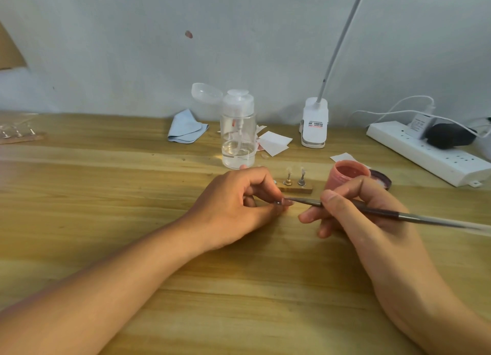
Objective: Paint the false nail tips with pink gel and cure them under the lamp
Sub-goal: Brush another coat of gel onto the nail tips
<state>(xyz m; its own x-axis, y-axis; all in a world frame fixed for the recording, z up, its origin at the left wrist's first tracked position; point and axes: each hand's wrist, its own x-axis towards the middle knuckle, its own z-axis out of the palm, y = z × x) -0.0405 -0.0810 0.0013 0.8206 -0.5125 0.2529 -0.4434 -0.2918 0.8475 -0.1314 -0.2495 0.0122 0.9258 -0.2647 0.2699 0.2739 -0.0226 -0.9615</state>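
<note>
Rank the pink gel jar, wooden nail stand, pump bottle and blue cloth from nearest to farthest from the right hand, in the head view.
1. The pink gel jar, just behind the right hand, which holds the brush.
2. The wooden nail stand, left of the jar.
3. The pump bottle, farther back and left.
4. The blue cloth, leftmost, by the wall.

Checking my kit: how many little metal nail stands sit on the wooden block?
2: a gold metal stand left, a silver metal stand right. The left hand may hide another.
</note>
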